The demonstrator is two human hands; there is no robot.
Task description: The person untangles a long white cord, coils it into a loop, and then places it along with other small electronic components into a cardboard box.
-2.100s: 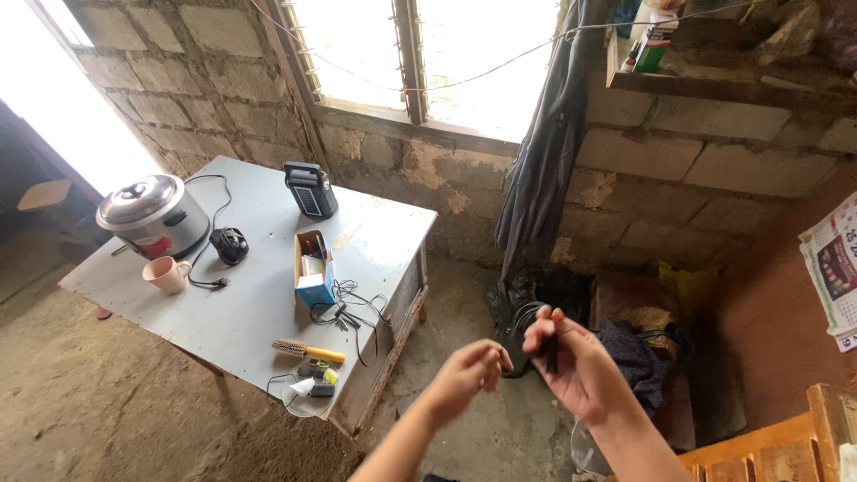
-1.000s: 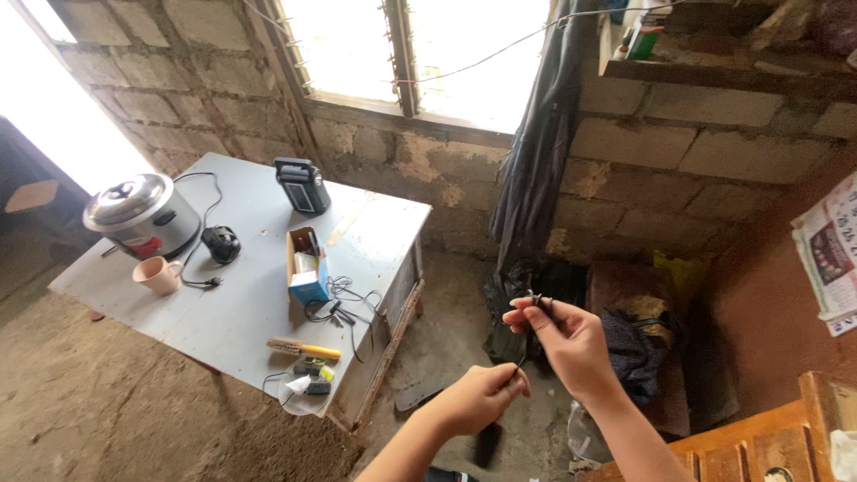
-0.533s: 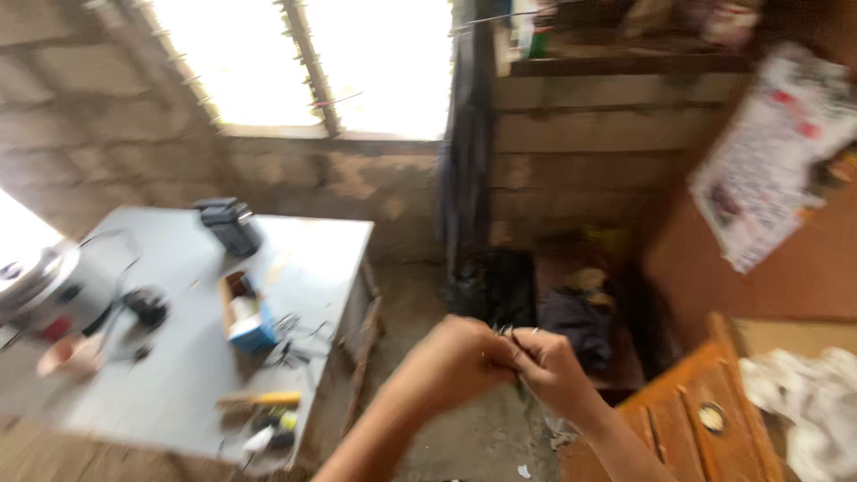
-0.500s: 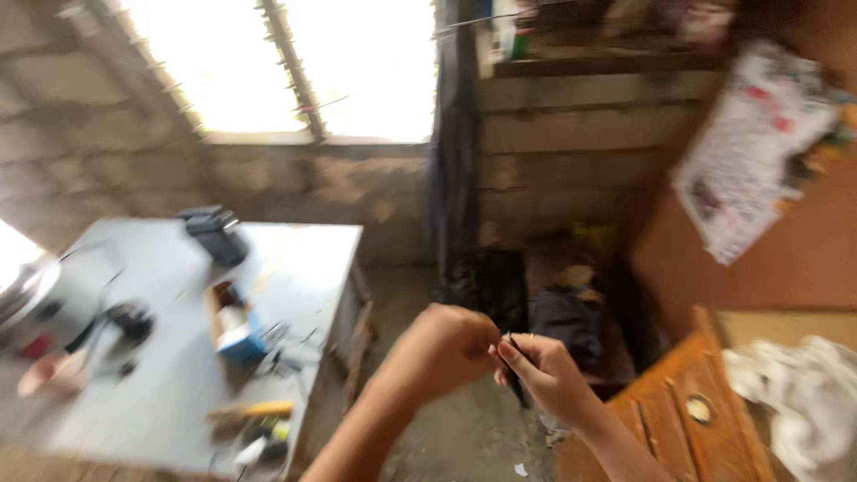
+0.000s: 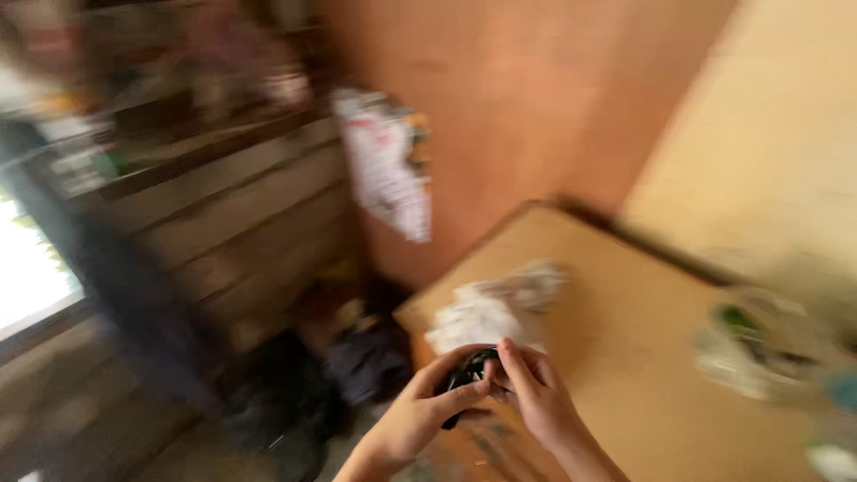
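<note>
Blurred wooden table (image 5: 625,295), both hands' grip, left hand (image 5: 420,415), right hand (image 5: 536,397), closed on small black object (image 5: 469,375), axis unclear.

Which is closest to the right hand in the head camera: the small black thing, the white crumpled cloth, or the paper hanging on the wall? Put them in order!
From the right hand:
1. Small black thing, at its fingertips, held between both hands.
2. White crumpled cloth, just above on the wooden top.
3. Hanging paper, far up on the wall, to the left.
</note>
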